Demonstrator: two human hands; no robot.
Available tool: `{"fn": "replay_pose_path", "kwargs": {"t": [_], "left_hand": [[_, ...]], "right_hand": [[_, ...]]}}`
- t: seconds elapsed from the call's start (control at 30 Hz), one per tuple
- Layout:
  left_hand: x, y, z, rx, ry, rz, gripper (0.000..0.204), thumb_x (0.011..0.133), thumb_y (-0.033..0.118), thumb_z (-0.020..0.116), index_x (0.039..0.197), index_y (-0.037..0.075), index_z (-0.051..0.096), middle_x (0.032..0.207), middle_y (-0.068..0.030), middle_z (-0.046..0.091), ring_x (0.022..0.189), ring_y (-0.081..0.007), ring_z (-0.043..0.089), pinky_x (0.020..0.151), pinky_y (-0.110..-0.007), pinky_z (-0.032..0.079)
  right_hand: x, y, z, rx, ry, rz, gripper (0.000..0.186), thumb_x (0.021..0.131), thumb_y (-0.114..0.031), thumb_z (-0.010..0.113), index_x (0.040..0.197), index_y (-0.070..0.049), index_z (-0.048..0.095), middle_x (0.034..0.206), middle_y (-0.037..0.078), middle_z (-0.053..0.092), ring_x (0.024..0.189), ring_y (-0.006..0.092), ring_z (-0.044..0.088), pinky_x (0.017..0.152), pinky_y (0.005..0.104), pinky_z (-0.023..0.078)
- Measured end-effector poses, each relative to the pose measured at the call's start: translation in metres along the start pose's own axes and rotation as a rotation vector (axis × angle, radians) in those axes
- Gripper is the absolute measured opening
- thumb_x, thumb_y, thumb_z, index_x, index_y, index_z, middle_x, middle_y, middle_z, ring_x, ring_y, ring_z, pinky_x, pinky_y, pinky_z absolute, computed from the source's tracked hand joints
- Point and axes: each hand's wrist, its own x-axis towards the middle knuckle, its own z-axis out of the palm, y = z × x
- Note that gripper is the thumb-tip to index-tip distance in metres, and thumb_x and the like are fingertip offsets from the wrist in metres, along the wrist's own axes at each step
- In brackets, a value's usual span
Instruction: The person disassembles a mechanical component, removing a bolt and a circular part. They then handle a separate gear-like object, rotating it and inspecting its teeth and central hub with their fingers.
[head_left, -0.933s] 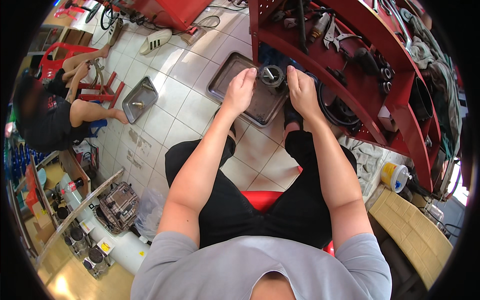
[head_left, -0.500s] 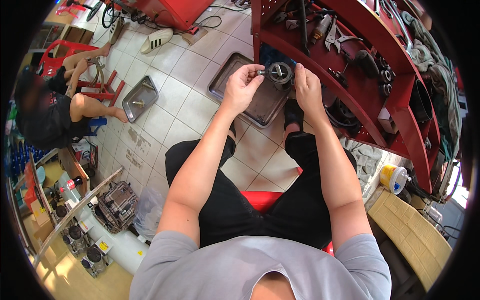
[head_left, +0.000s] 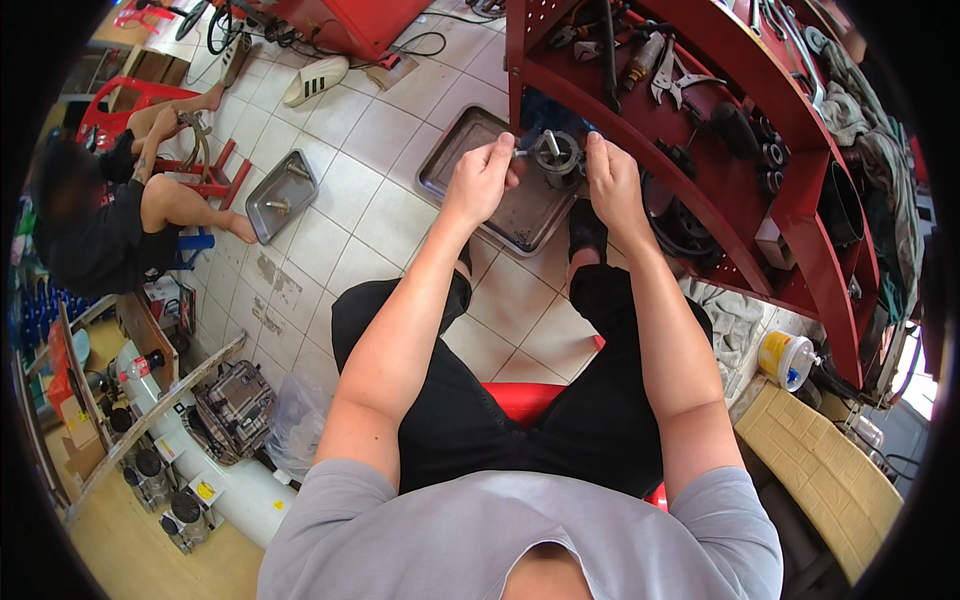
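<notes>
I have a round grey metal part (head_left: 556, 156), open-topped with a pale pin or bar across it, raised between both hands above a metal tray (head_left: 465, 150). My left hand (head_left: 483, 178) is closed on a small silver fitting (head_left: 520, 154) at the part's left side, its thumb raised. My right hand (head_left: 613, 185) grips the right side of the part, thumb along it; the fingers underneath are mostly hidden.
A red tool shelf (head_left: 700, 180) with pliers (head_left: 670, 75) stands at right. A co-worker (head_left: 100, 220) sits at left near a smaller tray (head_left: 282, 195). A red cabinet (head_left: 360, 25), a shoe (head_left: 315, 82), a white bucket (head_left: 786, 357) and a white compressor tank (head_left: 215, 465) surround me.
The part has moved slightly right and been turned. My left fingers, spread around the fitting half a second ago, are curled closer. My right hand has shifted right since the earliest frame.
</notes>
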Motion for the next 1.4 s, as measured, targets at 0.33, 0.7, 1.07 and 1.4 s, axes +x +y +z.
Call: {"fn": "replay_pose_path", "kwargs": {"t": [0.33, 0.7, 1.07, 1.4], "left_hand": [[0.001, 0.003, -0.005, 0.055, -0.082, 0.067, 0.037, 0.101, 0.037, 0.052, 0.096, 0.001, 0.062, 0.078, -0.0025, 0.061, 0.072, -0.0098, 0.057, 0.066, -0.026, 0.046], [0.008, -0.019, -0.009, -0.005, -0.155, -0.035, 0.055, 0.097, 0.054, 0.049, 0.110, 0.001, 0.059, 0.093, -0.0099, 0.067, 0.085, -0.0178, 0.064, 0.075, -0.033, 0.049], [-0.009, -0.012, 0.023, -0.056, -0.121, 0.443, 0.080, 0.067, 0.024, 0.090, 0.134, 0.005, 0.050, 0.123, -0.0065, 0.060, 0.110, -0.0166, 0.058, 0.096, -0.032, 0.045], [-0.011, -0.013, 0.022, -0.243, -0.047, 0.305, 0.055, 0.069, 0.034, 0.090, 0.106, 0.002, 0.064, 0.087, 0.0002, 0.068, 0.081, -0.0090, 0.060, 0.078, -0.027, 0.050]], "right_hand": [[0.002, 0.006, -0.003, 0.024, -0.018, 0.041, 0.049, 0.104, -0.033, 0.044, 0.073, 0.005, 0.047, 0.060, 0.015, 0.041, 0.056, 0.0245, 0.037, 0.056, 0.0400, 0.036], [0.001, 0.001, -0.003, 0.028, -0.038, 0.030, 0.049, 0.104, -0.033, 0.044, 0.073, 0.005, 0.046, 0.060, 0.014, 0.040, 0.057, 0.0217, 0.037, 0.056, 0.0391, 0.037], [-0.005, -0.001, 0.005, 0.319, -0.256, 0.173, 0.050, 0.105, -0.038, 0.042, 0.070, -0.002, 0.046, 0.061, -0.003, 0.039, 0.060, 0.0090, 0.036, 0.054, 0.0304, 0.032], [0.000, -0.006, -0.006, 0.576, -0.409, 0.172, 0.018, 0.098, -0.023, 0.059, 0.098, -0.006, 0.054, 0.082, -0.004, 0.051, 0.071, 0.0069, 0.046, 0.063, 0.0255, 0.040]]}}
